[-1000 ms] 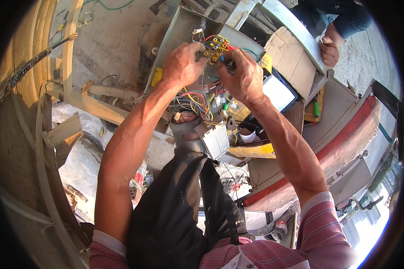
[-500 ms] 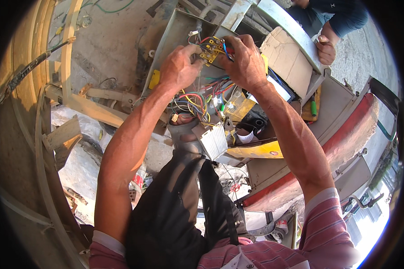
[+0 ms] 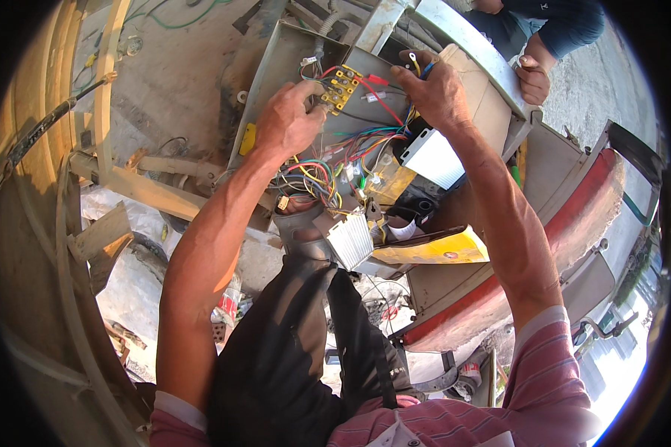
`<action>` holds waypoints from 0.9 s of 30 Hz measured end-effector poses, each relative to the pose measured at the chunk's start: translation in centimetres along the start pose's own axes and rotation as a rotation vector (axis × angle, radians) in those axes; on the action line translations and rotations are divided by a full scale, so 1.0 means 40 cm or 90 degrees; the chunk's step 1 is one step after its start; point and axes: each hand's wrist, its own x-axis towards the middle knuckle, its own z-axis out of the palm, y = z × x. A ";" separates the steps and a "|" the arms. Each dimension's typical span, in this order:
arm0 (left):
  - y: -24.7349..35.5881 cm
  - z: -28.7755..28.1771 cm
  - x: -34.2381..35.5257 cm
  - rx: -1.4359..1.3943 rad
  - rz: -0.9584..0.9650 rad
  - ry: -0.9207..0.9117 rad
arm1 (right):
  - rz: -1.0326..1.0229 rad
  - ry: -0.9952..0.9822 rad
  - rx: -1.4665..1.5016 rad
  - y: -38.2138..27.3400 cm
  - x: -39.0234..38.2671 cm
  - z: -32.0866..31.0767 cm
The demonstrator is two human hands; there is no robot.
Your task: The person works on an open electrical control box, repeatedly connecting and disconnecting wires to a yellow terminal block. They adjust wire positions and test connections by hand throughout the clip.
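Note:
My left hand (image 3: 289, 123) pinches the lower left side of a yellow terminal block (image 3: 341, 89) with metal screws and attached wires. Up and to the right, my right hand (image 3: 436, 93) is closed on wires (image 3: 416, 62), a blue one and a light-tipped one showing above the fingers. A red connector (image 3: 377, 80) and a white one (image 3: 374, 97) hang between the hands. A tangle of coloured wires (image 3: 361, 145) lies below them in the metal housing (image 3: 272, 52). A finned silver box (image 3: 347, 242) is nearest me; another (image 3: 432, 158) sits below my right hand.
A co-worker's hand (image 3: 532, 80) rests at the metal rail (image 3: 473, 45), upper right. Cardboard (image 3: 492, 123) lies beside the housing. A wooden frame (image 3: 108, 112) stands left, a red-and-white panel (image 3: 574, 216) right, a yellow panel (image 3: 440, 249) below the wires.
My right hand has moved right and up away from the terminal block, drawing wires with it. My left hand has shifted slightly left and down with the block, which now shows more fully.

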 end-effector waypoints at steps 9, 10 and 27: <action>0.001 0.000 -0.001 -0.014 0.001 0.000 | -0.051 -0.071 -0.183 -0.007 -0.008 -0.033; 0.002 0.000 -0.002 -0.015 0.005 0.001 | -0.057 -0.072 -0.239 -0.012 -0.009 -0.029; -0.008 -0.001 -0.002 0.035 0.062 0.022 | 0.071 0.179 -0.040 0.056 -0.070 0.000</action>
